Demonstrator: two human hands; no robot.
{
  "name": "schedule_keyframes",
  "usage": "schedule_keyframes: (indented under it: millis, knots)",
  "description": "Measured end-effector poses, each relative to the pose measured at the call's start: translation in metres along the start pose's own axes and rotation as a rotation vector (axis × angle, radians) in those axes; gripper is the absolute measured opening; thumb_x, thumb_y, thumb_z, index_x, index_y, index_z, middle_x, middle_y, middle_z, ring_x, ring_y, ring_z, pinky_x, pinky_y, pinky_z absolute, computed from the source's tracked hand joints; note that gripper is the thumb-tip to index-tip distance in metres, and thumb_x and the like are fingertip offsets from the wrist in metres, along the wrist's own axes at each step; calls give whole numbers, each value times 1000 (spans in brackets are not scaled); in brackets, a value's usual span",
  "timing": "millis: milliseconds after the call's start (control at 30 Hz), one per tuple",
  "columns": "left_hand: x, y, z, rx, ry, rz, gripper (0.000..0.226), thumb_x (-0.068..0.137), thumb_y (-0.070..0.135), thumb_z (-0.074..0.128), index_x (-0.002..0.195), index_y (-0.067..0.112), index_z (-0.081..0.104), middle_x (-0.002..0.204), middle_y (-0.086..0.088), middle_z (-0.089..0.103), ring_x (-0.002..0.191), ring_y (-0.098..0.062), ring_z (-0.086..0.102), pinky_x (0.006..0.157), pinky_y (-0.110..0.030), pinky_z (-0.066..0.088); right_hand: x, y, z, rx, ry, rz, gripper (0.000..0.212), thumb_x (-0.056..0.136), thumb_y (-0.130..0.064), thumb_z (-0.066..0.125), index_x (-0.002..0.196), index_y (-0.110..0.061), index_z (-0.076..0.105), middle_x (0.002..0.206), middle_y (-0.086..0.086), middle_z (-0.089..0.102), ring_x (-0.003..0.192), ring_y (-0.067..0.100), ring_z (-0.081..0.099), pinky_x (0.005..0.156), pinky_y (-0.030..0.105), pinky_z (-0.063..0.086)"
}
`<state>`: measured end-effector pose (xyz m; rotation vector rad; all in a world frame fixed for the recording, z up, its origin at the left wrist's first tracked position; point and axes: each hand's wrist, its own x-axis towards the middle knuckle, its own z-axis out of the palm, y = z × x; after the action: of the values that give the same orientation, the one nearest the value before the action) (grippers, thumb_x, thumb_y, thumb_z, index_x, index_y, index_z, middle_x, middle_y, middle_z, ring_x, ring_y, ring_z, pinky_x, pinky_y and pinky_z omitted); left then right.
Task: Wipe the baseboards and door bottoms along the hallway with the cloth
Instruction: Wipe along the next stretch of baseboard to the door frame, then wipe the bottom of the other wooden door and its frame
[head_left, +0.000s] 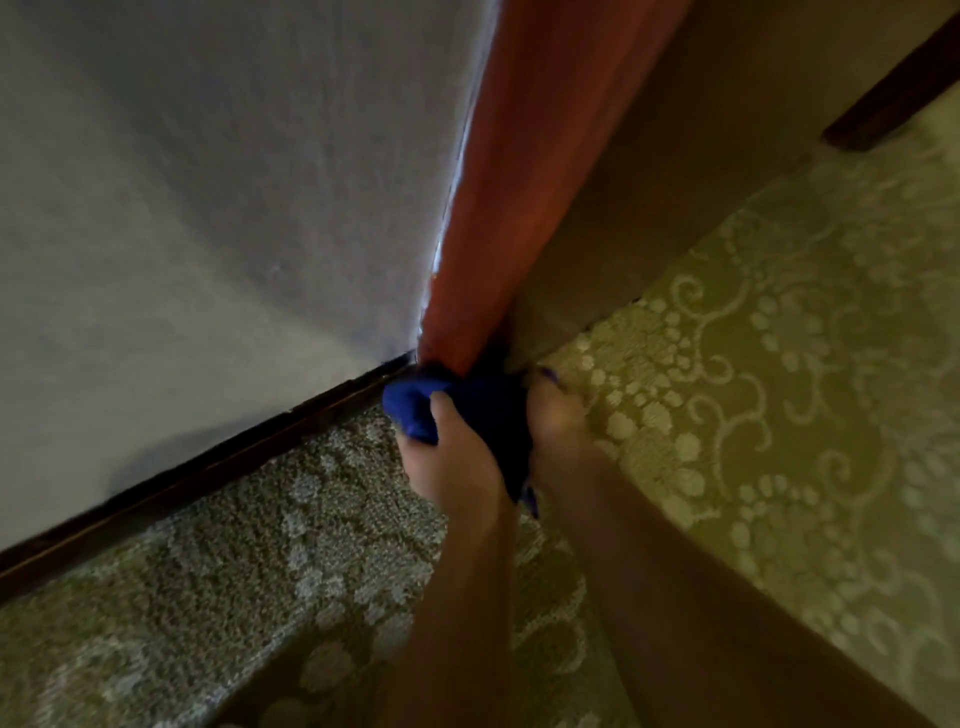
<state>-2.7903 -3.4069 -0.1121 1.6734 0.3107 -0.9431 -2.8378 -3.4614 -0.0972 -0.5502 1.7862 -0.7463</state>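
Patterned carpet (753, 395) w/ dark baseboard (208, 467), white wall (208, 182) (blurry, prob. hallway corner)

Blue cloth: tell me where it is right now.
Head view, centre: the blue cloth is bunched in both hands, left hand and right hand, at the foot of the reddish door frame.

Dim pale wall (208, 208) and patterned green carpet (779, 364), dark furniture leg (893, 98) beyond.
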Motion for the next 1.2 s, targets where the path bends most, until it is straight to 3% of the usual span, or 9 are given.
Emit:
schedule_keyframes:
  millis: [100,233,433,567,700,833,967,1100,1200]
  knots:
    - [11,-41,-23,72,-26,-258,39,91,35,60,122,12,60,121,-15,64,107,-36,62,96,-49,51,2,69,-20,81,10,184,28,101,-17,42,126,-13,52,128,18,58,99,38,60,84,49,53]
    - [34,-58,-38,-146,18,-545,35,97,20,55,128,4,56,126,-19,59,115,-41,57,98,-47,48,8,98,-10,7,26,285,40,98,-16,47,138,-10,45,128,22,56,106,44,59,89,56,52]
    - [-25,-37,3,-111,162,-424,32,91,33,53,114,14,63,107,-14,68,98,-33,66,90,-50,54,14,17,-39,-436,-114,173,25,96,-4,49,118,5,57,103,22,63,79,31,64,58,36,54]
    - [-57,-18,27,-15,190,-443,41,97,38,50,120,4,53,114,-20,62,107,-38,60,93,-45,47,28,-9,-53,-451,-83,160,32,99,-19,47,119,4,56,117,19,60,110,31,59,100,51,48]
    - [-21,-37,34,98,244,-319,61,93,54,48,127,3,52,123,-25,60,113,-41,58,97,-47,46,44,10,-33,-432,-212,118,40,94,-29,59,125,-3,59,118,18,66,95,34,66,70,40,58]
    - [18,-61,25,98,241,-150,65,91,60,47,123,5,58,121,-20,63,110,-38,60,98,-44,49,68,29,-4,-427,-289,119,60,96,-38,54,149,-15,35,145,13,47,124,35,53,84,39,48]
    - [7,-68,12,46,187,-196,44,95,35,55,125,3,55,118,-16,62,109,-37,61,96,-46,51,68,33,-25,-381,-460,191,63,97,-36,52,151,-16,29,150,12,41,131,35,47,103,44,45]
    - [-30,-50,40,198,115,-142,31,93,14,57,121,1,55,106,-17,64,98,-36,63,91,-49,53,93,6,-77,-300,-376,245,46,93,-30,60,132,-6,51,126,16,61,109,36,61,94,47,52]
    - [-53,-46,56,166,218,-113,37,92,14,58,126,-2,54,112,-21,63,103,-38,62,93,-46,51,98,-24,-82,-384,-406,121,39,93,-30,57,122,-4,57,114,15,64,101,33,62,84,39,52]
